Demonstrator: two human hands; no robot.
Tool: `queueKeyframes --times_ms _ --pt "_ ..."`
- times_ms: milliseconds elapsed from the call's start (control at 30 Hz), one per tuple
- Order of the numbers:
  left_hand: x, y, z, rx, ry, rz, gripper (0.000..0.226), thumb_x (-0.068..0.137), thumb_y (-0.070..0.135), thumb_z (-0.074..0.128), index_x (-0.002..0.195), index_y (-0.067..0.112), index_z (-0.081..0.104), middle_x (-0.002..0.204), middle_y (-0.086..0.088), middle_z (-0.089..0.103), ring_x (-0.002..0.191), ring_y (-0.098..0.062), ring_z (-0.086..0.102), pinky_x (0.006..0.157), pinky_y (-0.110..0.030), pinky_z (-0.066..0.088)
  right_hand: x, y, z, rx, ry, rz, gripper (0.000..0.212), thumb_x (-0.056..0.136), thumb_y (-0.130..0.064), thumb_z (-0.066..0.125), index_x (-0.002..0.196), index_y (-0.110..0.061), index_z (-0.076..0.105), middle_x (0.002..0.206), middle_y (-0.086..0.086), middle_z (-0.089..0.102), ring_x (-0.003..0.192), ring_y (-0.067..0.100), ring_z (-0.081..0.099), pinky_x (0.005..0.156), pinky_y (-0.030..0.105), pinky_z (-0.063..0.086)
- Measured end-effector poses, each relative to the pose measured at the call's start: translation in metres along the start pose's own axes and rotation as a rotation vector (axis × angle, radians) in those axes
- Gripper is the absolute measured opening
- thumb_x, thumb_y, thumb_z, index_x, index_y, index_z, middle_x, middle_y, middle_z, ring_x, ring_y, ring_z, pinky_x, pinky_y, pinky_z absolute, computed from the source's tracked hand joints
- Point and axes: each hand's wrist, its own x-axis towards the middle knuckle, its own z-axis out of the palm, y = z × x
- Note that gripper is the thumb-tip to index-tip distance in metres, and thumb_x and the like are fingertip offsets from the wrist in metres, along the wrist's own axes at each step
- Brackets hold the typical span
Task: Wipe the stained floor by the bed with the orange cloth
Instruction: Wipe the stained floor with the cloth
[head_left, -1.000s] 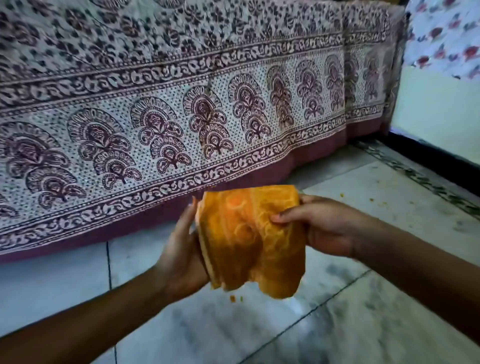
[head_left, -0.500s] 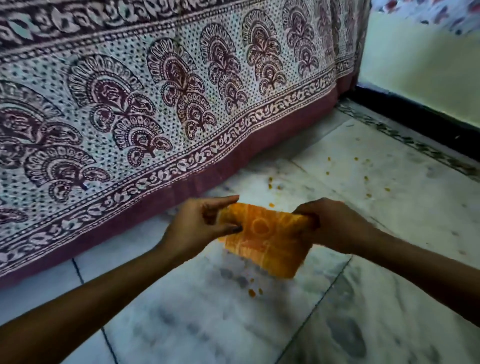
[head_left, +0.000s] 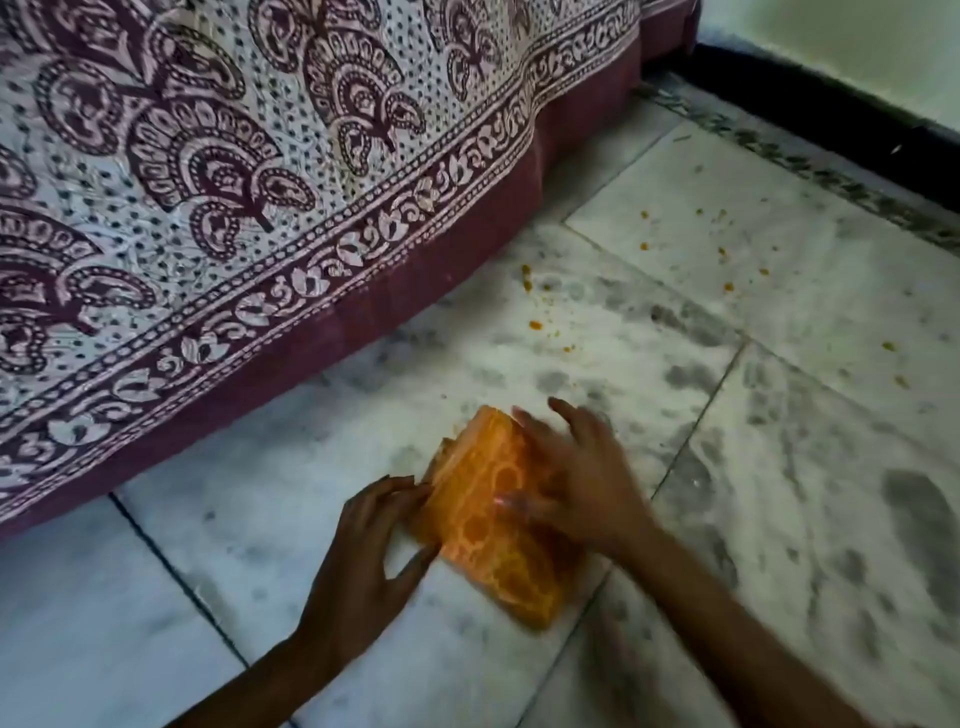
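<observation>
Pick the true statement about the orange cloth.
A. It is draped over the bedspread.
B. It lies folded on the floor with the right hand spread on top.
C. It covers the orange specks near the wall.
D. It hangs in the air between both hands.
B: the orange cloth lies folded on the floor, the right hand spread on it, the left hand touching its edge; the orange specks lie uncovered.

No readable text, bedspread (head_left: 260, 182) and orange cloth (head_left: 488, 525) carry only ornamental patterns
</observation>
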Motion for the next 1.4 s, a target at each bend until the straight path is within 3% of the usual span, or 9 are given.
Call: queueKeyframes --times_ms 100,233,467,700,833,967,1067,1200,1400 --pt "0.001 -0.002 0.005 0.07 0.014 -0.01 0.045 0.091 0.049 0.044 0.125 0.021 0.054 0.124 0.016 0.046 0.117 -0.012 0.047 0.098 -0.026 0.038 -0.014 -0.029 0.053 -0.032 0.144 0.079 0.072 0.072 -0.067 0.044 0.131 -0.027 0.047 0.129 0.01 0.053 0.109 0.035 0.051 0.083 0.047 0.043" --pt "-0.007 -0.002 0.017 0.199 -0.086 0.108 0.054 0.09 0.058 0.042 0.13 0.023 0.049 0.131 0.011 0.047 0.131 -0.016 0.037 0.11 -0.037 0.023 -0.093 0.012 0.058 0.049 0.224 -0.065 0.059 0.064 -0.046 0.055 0.117 -0.02 0.053 0.112 0.011 0.057 0.082 0.034 0.059 0.069 0.038 0.046" --pt "-0.005 0.0 0.021 0.313 -0.029 0.073 0.051 0.098 0.043 0.029 0.131 0.01 0.053 0.138 -0.006 0.048 0.135 -0.019 0.033 0.112 -0.041 0.023 0.017 0.042 0.041 -0.057 0.356 0.581 0.06 0.089 -0.038 0.041 0.141 -0.009 0.036 0.134 0.032 0.043 0.118 0.051 0.043 0.096 0.061 0.035" --pt "0.01 -0.011 0.012 0.479 0.016 -0.12 0.055 0.098 0.034 0.023 0.134 0.0 0.047 0.142 -0.018 0.042 0.135 -0.029 0.029 0.112 -0.037 0.015 -0.098 0.015 0.069 -0.064 0.274 -0.273 0.053 0.076 -0.049 0.055 0.128 -0.04 0.05 0.144 0.005 0.043 0.121 0.029 0.048 0.095 0.042 0.036" --pt "0.009 -0.013 0.014 0.489 0.007 -0.118 0.052 0.094 0.027 0.029 0.137 0.0 0.043 0.146 -0.015 0.037 0.138 -0.028 0.026 0.114 -0.035 0.015 -0.055 0.059 0.047 -0.141 0.342 -0.064 0.055 0.074 -0.047 0.049 0.127 -0.031 0.053 0.133 0.01 0.054 0.112 0.034 0.052 0.088 0.044 0.04" --pt "0.009 -0.013 0.015 0.442 0.043 -0.138 0.051 0.095 0.026 0.027 0.137 0.001 0.043 0.147 -0.012 0.036 0.138 -0.025 0.027 0.115 -0.033 0.016 0.04 -0.007 0.054 -0.037 0.381 0.253 0.066 0.069 -0.053 0.039 0.126 -0.024 0.058 0.13 0.019 0.055 0.109 0.044 0.054 0.09 0.056 0.041" --pt "0.007 -0.019 0.006 0.416 0.113 -0.168 0.049 0.093 0.021 0.029 0.133 -0.001 0.046 0.144 -0.013 0.04 0.136 -0.024 0.028 0.114 -0.034 0.018 0.009 -0.049 0.076 -0.045 0.302 -0.078 0.063 0.067 -0.054 0.049 0.127 -0.034 0.053 0.138 0.01 0.05 0.116 0.037 0.051 0.094 0.053 0.04" --pt "0.007 -0.028 -0.006 0.434 0.128 -0.175 0.049 0.093 0.022 0.03 0.131 -0.002 0.051 0.141 -0.015 0.043 0.135 -0.024 0.029 0.115 -0.031 0.015 -0.063 0.016 0.066 -0.068 0.275 -0.339 0.06 0.067 -0.051 0.057 0.125 -0.039 0.05 0.142 0.001 0.043 0.118 0.03 0.05 0.093 0.042 0.038" --pt "0.008 -0.027 -0.005 0.439 0.125 -0.174 0.049 0.094 0.024 0.03 0.132 -0.001 0.049 0.143 -0.012 0.04 0.137 -0.022 0.027 0.116 -0.03 0.014 0.06 0.035 0.039 -0.127 0.371 0.17 0.071 0.071 -0.056 0.041 0.134 -0.026 0.05 0.138 0.015 0.048 0.115 0.041 0.048 0.089 0.053 0.041"
